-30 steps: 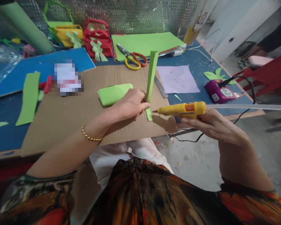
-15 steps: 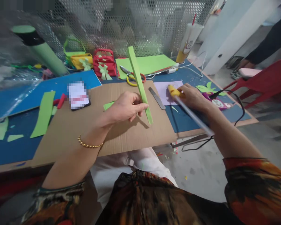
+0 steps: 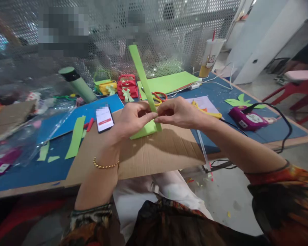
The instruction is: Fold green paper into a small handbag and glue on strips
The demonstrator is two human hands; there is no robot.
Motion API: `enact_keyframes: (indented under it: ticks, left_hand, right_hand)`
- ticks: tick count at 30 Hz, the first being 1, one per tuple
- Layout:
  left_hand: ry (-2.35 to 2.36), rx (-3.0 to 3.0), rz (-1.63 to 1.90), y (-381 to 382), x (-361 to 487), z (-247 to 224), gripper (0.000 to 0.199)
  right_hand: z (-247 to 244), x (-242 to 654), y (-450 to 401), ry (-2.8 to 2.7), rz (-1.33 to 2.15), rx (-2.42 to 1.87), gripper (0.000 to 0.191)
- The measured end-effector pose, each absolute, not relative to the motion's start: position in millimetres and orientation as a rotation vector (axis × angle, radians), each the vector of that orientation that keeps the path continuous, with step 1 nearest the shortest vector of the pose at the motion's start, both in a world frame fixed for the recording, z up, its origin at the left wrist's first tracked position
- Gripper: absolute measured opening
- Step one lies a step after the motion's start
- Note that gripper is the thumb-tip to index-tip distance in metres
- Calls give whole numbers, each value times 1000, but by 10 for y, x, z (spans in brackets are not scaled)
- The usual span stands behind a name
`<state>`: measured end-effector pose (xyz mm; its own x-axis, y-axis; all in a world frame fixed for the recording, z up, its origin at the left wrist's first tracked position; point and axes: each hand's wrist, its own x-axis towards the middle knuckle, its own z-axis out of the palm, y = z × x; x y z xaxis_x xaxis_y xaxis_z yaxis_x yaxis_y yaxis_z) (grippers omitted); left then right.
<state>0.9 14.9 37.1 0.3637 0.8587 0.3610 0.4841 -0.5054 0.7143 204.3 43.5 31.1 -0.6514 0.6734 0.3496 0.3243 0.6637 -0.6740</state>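
Observation:
My left hand point(image 3: 133, 119) pinches a long light-green paper strip point(image 3: 141, 70) near its lower end; the strip leans up and away to the left. Closed at the strip's right edge, my right hand point(image 3: 182, 112) has its thumb and fingertips on the same lower part. Beneath the hands, a folded light-green paper piece point(image 3: 145, 131) rests on the cardboard sheet point(image 3: 166, 153), partly hidden by my left hand. Beyond my right wrist lies a yellow glue gun point(image 3: 209, 112), partly covered, with a clear glue stick point(image 3: 204, 150) pointing toward the table's front edge.
Scissors point(image 3: 160, 97) lie behind the hands. A phone point(image 3: 104, 119) and cut green paper point(image 3: 75, 136) are to the left. Small red point(image 3: 127, 89) and yellow bags, a tumbler point(image 3: 79, 85) and a drink cup point(image 3: 212, 58) stand behind. A purple device point(image 3: 248, 118) with a black cable sits right.
My right hand has let go of the glue gun, which lies on the table, and moved left to the strip. The view has shifted, and the left hand still holds the strip.

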Motion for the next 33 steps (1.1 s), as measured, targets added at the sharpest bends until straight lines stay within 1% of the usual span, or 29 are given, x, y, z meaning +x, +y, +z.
enact_keyframes:
  ticks: [3, 6, 7, 9, 12, 14, 18, 20, 24, 26, 30, 33]
  left_hand:
    - [1107, 2137, 1073, 192, -23, 338, 37]
    - [1305, 2194, 1059, 269, -128, 291, 35]
    - [1415, 2233, 971, 300, -177, 271, 35]
    - [1566, 2285, 664, 369, -274, 221, 39]
    - [1513, 2270, 254, 463, -364, 130, 65]
    - [1491, 2268, 124, 503, -371, 83, 75]
    - [1572, 2313, 16, 510, -315, 62, 81]
    - [1596, 2305, -9, 490, -287, 78, 79]
    - [1517, 2243, 60, 454, -263, 124, 57]
    - [1494, 2202, 90, 450, -261, 149, 51]
    - [1471, 2161, 158, 458, -264, 197, 47]
    - [1385, 2135, 320, 446, -267, 232, 53]
  right_hand:
    - [188, 1995, 532, -2187, 855, -726, 29]
    - [132, 2079, 582, -1987, 894, -763, 36]
    - [118, 2108, 596, -1900, 912, -807, 36]
    - [76, 2144, 629, -1737, 959, -898, 37]
    - [-17, 2135, 680, -1619, 1054, -941, 37]
    - [-79, 2107, 700, -1609, 1122, -918, 35]
    - [-150, 2069, 703, -1596, 1151, -927, 29]
    - [-157, 2068, 694, -1584, 1132, -959, 25]
    - [-142, 2075, 668, -1575, 1127, -974, 22]
    - [-141, 2072, 657, -1579, 1145, -958, 22]
    - [-161, 2059, 653, -1600, 1176, -924, 19]
    - [-167, 2055, 644, -1606, 1163, -926, 20]
